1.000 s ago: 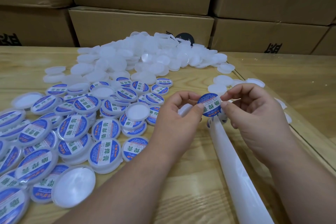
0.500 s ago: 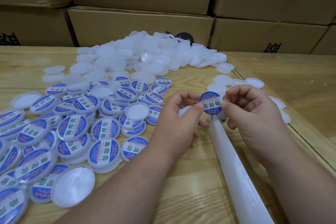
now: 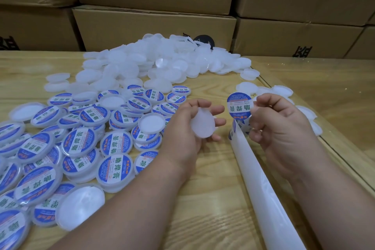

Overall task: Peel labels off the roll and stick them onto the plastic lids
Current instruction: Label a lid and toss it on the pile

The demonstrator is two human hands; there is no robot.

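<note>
My right hand (image 3: 282, 126) pinches a round blue-and-white label (image 3: 239, 105) by its right edge, held free above the end of the white backing strip of the label roll (image 3: 261, 184). My left hand (image 3: 188, 128) holds a blank white plastic lid (image 3: 203, 125) in its fingers, tilted, a short gap left of the label. The strip runs from between my hands toward the lower right corner.
Labelled lids (image 3: 79, 140) lie spread over the left of the wooden table (image 3: 203, 209). A heap of blank white lids (image 3: 154, 63) sits at the back centre, a few more blank lids (image 3: 284, 91) behind my right hand. Cardboard boxes (image 3: 154, 24) wall off the back.
My left hand let go of the label and moved left, now showing a blank lid in its fingers. My right hand lifted the label clear of the strip.
</note>
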